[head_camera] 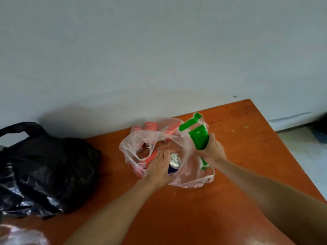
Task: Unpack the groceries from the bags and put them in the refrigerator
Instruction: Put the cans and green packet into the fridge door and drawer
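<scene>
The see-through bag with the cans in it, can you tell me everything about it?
The clear plastic bag is thin, crinkly and pinkish, with green patches on one side. It sits slumped on the orange table, mouth open upward. Inside lie red cans and a blue can with a silver top. The right hand grips its green side; the left hand reaches in among the cans.
</scene>
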The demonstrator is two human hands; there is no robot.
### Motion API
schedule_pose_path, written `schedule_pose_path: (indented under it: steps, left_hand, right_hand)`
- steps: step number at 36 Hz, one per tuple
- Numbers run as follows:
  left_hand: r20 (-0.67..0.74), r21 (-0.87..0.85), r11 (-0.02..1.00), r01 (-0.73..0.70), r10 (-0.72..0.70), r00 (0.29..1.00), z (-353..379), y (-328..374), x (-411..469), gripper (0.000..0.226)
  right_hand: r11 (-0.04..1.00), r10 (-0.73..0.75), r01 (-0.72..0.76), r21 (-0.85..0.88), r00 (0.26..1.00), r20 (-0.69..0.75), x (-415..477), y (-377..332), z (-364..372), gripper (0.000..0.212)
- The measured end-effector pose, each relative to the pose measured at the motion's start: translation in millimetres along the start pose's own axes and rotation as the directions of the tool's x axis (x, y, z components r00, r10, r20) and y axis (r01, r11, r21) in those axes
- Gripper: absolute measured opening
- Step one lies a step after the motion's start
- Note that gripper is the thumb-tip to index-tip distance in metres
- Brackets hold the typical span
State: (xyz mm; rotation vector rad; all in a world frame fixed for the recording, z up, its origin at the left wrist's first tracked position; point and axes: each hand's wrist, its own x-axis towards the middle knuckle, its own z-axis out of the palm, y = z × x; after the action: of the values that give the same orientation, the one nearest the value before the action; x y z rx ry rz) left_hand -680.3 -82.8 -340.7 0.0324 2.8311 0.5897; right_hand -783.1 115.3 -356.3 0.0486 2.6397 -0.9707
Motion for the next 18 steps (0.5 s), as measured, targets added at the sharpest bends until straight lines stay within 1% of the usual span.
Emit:
schedule_pose_path:
  steps: [3, 6, 9, 12, 15, 18]
  left_hand:
    - [-0.086, -0.063, 0.998, -0.025, 0.02, 0.996, -26.7, 2.4, -12.4, 0.075]
    - [-0.19, -0.072, 0.997, -0.037, 0.022, 0.982, -54.9, 6.9, -24.3, 0.072]
    - [-0.262, -0.072, 0.993, -0.097, 0.075, 0.962, -80.2, 13.6, -36.0, 0.068]
    - [-0.329, -0.037, 0.984, -0.174, 0.152, 0.932, -96.6, 21.8, -48.1, 0.064]
    - [-0.366, 0.014, 0.971, -0.24, 0.229, 0.902, -102.7, 36.0, -61.4, 0.065]
    - [-0.36, 0.071, 0.947, -0.314, 0.318, 0.877, -98.2, 58.2, -74.5, 0.067]
  right_hand:
    - [0.994, -0.069, 0.077, 0.073, 0.992, -0.105, -13.7, -15.7, -12.0, 0.062]
    - [0.979, -0.108, 0.141, 0.147, 0.972, -0.21, -30.5, -33.4, -27.8, 0.061]
    - [0.961, -0.121, 0.189, 0.201, 0.944, -0.307, -53.9, -51.5, -47.5, 0.059]
    - [0.971, -0.133, 0.199, 0.133, 0.911, -0.391, -87.4, -60.4, -68.0, 0.06]
    - [0.989, -0.119, 0.145, 0.029, 0.895, -0.431, -128.3, -54.6, -85.5, 0.063]
    - [0.996, -0.091, 0.079, -0.045, 0.879, -0.468, -172.6, -33.4, -100.9, 0.064]
